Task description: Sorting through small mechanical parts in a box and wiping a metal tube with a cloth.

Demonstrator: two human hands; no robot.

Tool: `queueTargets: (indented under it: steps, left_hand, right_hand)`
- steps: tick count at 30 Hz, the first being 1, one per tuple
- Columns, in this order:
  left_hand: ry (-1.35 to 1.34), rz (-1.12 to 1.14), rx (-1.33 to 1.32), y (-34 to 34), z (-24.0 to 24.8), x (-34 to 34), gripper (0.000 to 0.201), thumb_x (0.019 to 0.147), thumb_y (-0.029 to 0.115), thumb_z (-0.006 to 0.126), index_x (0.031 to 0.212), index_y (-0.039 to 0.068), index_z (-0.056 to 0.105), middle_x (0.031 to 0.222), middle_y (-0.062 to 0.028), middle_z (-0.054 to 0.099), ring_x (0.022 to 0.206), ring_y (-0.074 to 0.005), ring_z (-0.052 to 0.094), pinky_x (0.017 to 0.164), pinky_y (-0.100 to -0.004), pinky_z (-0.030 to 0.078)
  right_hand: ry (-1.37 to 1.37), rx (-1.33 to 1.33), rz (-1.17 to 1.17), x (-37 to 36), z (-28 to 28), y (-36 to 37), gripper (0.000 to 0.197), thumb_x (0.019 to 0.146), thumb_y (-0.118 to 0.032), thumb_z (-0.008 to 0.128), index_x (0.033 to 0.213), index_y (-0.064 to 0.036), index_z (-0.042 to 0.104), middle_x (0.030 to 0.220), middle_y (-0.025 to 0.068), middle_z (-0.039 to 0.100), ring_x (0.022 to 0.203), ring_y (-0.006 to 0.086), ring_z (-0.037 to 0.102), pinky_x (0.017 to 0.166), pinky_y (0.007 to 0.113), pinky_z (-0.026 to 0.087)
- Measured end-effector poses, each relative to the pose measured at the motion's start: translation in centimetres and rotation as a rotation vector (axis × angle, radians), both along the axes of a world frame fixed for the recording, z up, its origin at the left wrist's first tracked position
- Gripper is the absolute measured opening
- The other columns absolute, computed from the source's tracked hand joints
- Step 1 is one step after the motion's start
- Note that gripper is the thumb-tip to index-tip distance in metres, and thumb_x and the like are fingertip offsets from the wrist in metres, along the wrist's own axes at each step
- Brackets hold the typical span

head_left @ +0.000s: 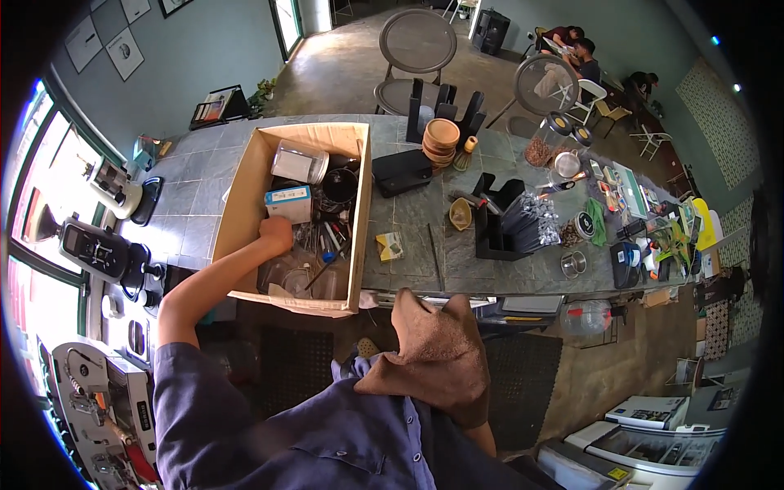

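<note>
My left hand reaches into an open wooden box on the counter. Its fingers curl downward; what they close on, if anything, is hidden. Just above it sits a white and blue carton, with a clear jar and a black cup farther back. Pens and markers lie to its right, clear plastic containers nearer to me. A brown cloth, held up in front of my body, covers my right hand completely. Only my right forearm shows below it.
Right of the box are a black case, stacked terracotta pots, a yellow packet and a black organizer with wrapped cutlery. Grinders stand at left. Jars and mixed items crowd the right end. People sit far off.
</note>
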State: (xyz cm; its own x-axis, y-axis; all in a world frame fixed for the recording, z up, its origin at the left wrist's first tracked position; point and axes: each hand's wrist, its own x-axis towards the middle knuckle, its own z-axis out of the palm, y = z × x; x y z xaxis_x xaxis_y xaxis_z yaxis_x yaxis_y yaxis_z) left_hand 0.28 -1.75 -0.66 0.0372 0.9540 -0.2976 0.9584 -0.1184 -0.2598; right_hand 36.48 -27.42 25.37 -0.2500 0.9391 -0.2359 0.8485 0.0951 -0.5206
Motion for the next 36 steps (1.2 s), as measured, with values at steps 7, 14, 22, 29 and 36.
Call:
queueTargets:
  steps: [7, 14, 22, 29, 36]
  left_hand:
    - [0.01, 0.027, -0.151, -5.1, 9.5, 1.1, 0.03, 0.08, 0.028, 0.079, 0.1, 0.007, 0.083, 0.108, -0.019, 0.079, 0.103, -0.0356, 0.077, 0.086, -0.047, 0.062]
    - [-0.315, 0.094, 0.047, -14.8, 21.2, -0.2, 0.026, 0.08, 0.023, 0.071, 0.086, -0.001, 0.078, 0.072, -0.0259, 0.069, 0.076, -0.0387, 0.075, 0.072, -0.0459, 0.06]
    - [-1.556, 0.385, -0.054, -24.6, 22.4, 9.5, 0.023, 0.107, 0.014, 0.061, 0.104, -0.004, 0.074, 0.076, -0.0054, 0.072, 0.057, -0.0082, 0.065, 0.046, -0.0227, 0.047]
    - [-1.643, 0.179, 0.014, -26.2, 19.9, 16.0, 0.02, 0.105, 0.005, 0.06, 0.108, -0.009, 0.074, 0.076, -0.0062, 0.072, 0.062, -0.0085, 0.067, 0.052, -0.0261, 0.049]
    - [-1.623, 0.08, -0.062, -26.3, 19.1, 16.2, 0.02, 0.105, 0.005, 0.06, 0.105, -0.008, 0.074, 0.078, -0.0097, 0.075, 0.065, -0.0106, 0.071, 0.057, -0.0264, 0.055]
  right_hand:
    - [0.009, -0.004, 0.013, -1.4, -1.1, -0.4, 0.083, 0.08, -0.047, 0.073, 0.135, 0.0103, 0.049, 0.114, 0.0201, 0.068, 0.105, 0.0286, 0.067, 0.103, 0.044, 0.039]
    - [0.021, 0.091, 0.019, -2.9, -2.1, 0.3, 0.075, 0.082, -0.042, 0.074, 0.136, 0.0059, 0.053, 0.116, 0.0221, 0.063, 0.107, 0.0309, 0.066, 0.096, 0.047, 0.041]
    - [0.016, 0.3, 0.011, -5.5, -4.4, 1.4, 0.059, 0.082, -0.034, 0.074, 0.132, -0.0033, 0.063, 0.117, 0.0264, 0.052, 0.107, 0.0367, 0.061, 0.082, 0.052, 0.045]
    - [0.223, 0.334, -0.271, -5.6, -7.0, 0.7, 0.053, 0.089, -0.035, 0.078, 0.117, 0.0017, 0.052, 0.098, 0.021, 0.065, 0.094, 0.0375, 0.069, 0.083, 0.046, 0.056]
    - [0.382, 0.383, -0.306, -3.9, -3.9, 1.7, 0.043, 0.07, -0.02, 0.079, 0.108, -0.0038, 0.065, 0.086, 0.0135, 0.056, 0.078, 0.0383, 0.057, 0.072, 0.049, 0.043]
